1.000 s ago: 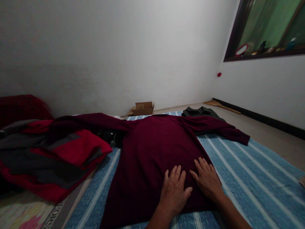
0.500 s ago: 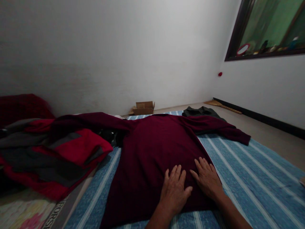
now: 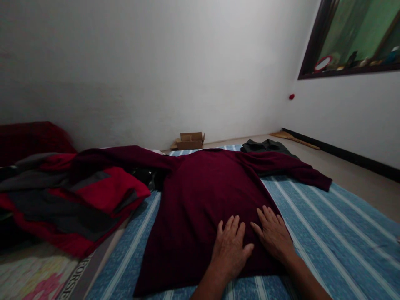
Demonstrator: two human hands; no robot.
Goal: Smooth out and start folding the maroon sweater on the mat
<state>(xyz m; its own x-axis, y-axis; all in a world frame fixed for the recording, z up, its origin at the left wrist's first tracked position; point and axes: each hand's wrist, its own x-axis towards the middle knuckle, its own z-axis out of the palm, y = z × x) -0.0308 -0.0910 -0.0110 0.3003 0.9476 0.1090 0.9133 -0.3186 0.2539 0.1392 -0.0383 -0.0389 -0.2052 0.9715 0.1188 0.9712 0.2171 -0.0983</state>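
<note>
1. Writing. I read one line of print only: pale capitals on a grey band (image 3: pixel 75 278) beside the left edge of the blue striped sheet (image 3: pixel 328 233). They look like "HORSE", with the first letter cut by the bottom of the frame. I find no label on any garment.

2. Hidden or unclear. Both of my forearms run out of the frame at the bottom. The collar of the maroon sweater (image 3: pixel 200 196) at the far end is too dark to make out. The end of its left sleeve is lost over the red-and-grey jacket (image 3: pixel 78 200). A dark item (image 3: pixel 146 177) between jacket and sweater cannot be identified.

3. Hands. The left hand (image 3: pixel 229 250) lies palm down on the sweater near its hem, fingers spread and released, gripping nothing. The right hand (image 3: pixel 273 235) lies just beside it in the same flat posture, at the sweater's right side seam.

4. Position. The sweater lies flat on the sheet, with its hem toward the near edge and its right sleeve reaching toward the right edge. A dark green garment (image 3: pixel 265 146) lies at the far edge, with a cardboard box (image 3: pixel 190 141) on the floor beyond.
</note>
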